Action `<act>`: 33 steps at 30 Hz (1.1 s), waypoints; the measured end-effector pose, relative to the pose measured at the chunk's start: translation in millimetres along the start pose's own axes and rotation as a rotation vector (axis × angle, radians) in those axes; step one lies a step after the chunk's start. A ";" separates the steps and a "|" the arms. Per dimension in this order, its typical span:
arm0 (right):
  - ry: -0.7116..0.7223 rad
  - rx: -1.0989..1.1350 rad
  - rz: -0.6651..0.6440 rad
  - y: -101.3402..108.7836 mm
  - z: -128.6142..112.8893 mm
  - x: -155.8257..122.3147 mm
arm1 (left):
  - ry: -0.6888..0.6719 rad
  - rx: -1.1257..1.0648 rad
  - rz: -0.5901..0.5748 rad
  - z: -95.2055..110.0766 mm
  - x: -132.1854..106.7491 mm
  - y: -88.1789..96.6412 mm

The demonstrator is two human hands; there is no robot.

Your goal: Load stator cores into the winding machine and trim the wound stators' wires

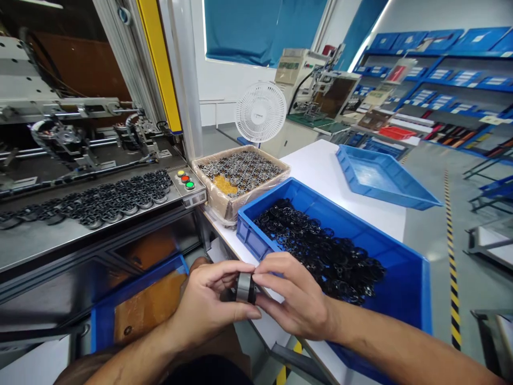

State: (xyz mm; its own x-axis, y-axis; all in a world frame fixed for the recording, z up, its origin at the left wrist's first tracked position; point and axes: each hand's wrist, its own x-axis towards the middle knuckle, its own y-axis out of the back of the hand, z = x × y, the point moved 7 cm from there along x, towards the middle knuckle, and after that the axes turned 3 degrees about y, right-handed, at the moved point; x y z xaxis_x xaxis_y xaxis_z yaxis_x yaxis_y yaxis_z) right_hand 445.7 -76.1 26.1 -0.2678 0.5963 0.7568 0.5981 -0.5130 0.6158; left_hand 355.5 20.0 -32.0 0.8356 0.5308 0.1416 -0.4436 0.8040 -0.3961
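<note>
Between my two hands is a round metal core with black plastic on its sides (243, 289), held up in front of the table edge. My left hand (212, 294) grips it with the thumb below and the fingers above. From the other side my right hand (294, 294) presses its fingertips on the black face. Close to my right hand, a blue bin (260, 243) holds a heap of thin black plastic rings (320, 246). Beyond it, a plastic-lined carton (222, 206) contains rows of grey metal cores (252, 166).
Many assembled cores (128, 198) stand on the machine's metal ledge (24, 246) at left, beside a button box (192, 195). A white fan (260, 112) stands behind the carton. A light-blue tray (385, 174) lies on the white table (312, 160). Below left sits another bin (96, 326).
</note>
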 end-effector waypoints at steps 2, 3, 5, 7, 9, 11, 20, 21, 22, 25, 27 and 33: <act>0.024 -0.025 -0.002 1.5 -1.5 0.9 | 0.011 -0.015 -0.005 0.6 -1.1 -0.2; 0.034 -0.034 -0.003 2.4 -2.3 1.6 | 0.015 -0.023 -0.008 0.8 -1.6 -0.4; 0.042 -0.041 -0.007 3.6 -3.5 3.3 | 0.015 -0.045 -0.010 1.3 -2.0 -0.7; 0.043 -0.048 -0.017 3.8 -4.4 4.6 | 0.013 -0.068 -0.011 1.6 -2.0 -0.8; 0.043 -0.065 -0.022 3.7 -5.2 5.2 | 0.016 -0.079 -0.013 1.4 -2.1 -1.1; 0.048 -0.079 -0.024 3.6 -6.1 5.3 | 0.020 -0.075 -0.016 1.1 -2.3 -1.5; 0.092 -0.139 -0.040 5.3 -8.3 3.9 | 0.082 -0.077 -0.027 -3.0 -6.2 -0.4; 0.116 -0.151 -0.048 5.4 -9.3 3.5 | 0.089 -0.070 -0.024 -3.3 -6.7 0.1; 0.145 -0.162 -0.055 5.6 -10.7 3.0 | 0.095 -0.064 -0.024 -3.4 -7.2 0.3; 0.207 -0.173 -0.078 4.7 -14.3 2.1 | 0.119 -0.063 -0.038 -4.8 -7.4 -0.5; 0.171 -0.152 -0.082 4.1 -12.7 2.7 | 0.127 -0.064 -0.040 -5.9 -6.5 -0.8; 0.070 -0.066 -0.058 5.0 -6.5 7.1 | 0.072 0.046 -0.082 -2.9 -12.0 -2.4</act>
State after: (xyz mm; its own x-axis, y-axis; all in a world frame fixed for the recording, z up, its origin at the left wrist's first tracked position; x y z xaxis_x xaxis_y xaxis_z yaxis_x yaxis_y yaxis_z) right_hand 441.9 -78.5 36.0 -0.3542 0.5826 0.7315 0.5295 -0.5199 0.6704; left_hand 347.5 10.9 -35.4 0.8901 0.4434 0.1056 -0.3858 0.8563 -0.3435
